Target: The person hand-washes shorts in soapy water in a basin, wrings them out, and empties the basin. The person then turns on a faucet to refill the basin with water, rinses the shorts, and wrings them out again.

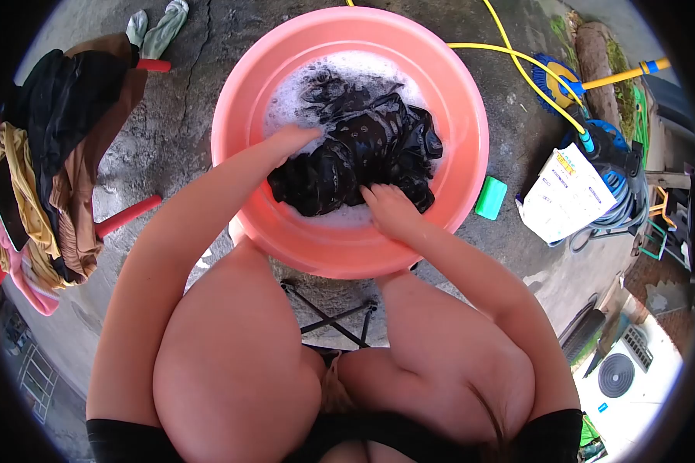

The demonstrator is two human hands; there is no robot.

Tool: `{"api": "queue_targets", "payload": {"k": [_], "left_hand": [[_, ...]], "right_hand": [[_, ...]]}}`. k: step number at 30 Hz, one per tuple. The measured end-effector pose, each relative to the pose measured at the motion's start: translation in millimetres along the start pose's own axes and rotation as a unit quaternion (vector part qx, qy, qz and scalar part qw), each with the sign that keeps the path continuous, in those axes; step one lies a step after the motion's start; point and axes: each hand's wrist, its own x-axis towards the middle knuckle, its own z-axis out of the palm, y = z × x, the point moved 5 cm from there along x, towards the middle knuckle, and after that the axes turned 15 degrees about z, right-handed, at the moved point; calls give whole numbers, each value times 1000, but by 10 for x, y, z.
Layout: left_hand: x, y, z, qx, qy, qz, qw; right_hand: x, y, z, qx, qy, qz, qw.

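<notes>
Spread slightly apart on the near side of a sodden, glossy black cloth garment [363, 139]: fingers [378, 194] of the right hand [398, 216]. Extended at the garment's left edge, among white suds [280, 108]: the left hand [293, 143], with fingers partly hidden; cannot tell whether closed on cloth. Bunched in thick, wet folds, shining in the light, with small pale marks across the middle and foam-flecked cloth trailing at the far side. Lying inside a round, salmon-pink plastic basin [228, 147], with suds widest along the far and left sides. Just outside the basin's right rim, on grey concrete floor [174, 147]: a green rectangular block [491, 198]. Farther right, a white printed packet [567, 193], near a thin yellow hose [483, 47] and a round blue brush with a yellow handle [622, 76]. Well to the left, a heap of black, brown and tan clothes [69, 108] above red bars [129, 216].
</notes>
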Motion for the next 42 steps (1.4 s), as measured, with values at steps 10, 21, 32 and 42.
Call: {"api": "queue_targets", "payload": {"k": [10, 21, 32, 42], "left_hand": [[-145, 504, 34, -218, -46, 17, 975], [-307, 1410, -317, 62, 21, 292, 954], [147, 444, -465, 208, 19, 107, 972], [-276, 434, 66, -11, -48, 10, 999]], "right_hand": [[-37, -49, -140, 67, -72, 17, 995], [-101, -320, -809, 147, -77, 37, 985], [297, 268, -934, 266, 146, 125, 945], [580, 561, -562, 88, -23, 191, 977]]}}
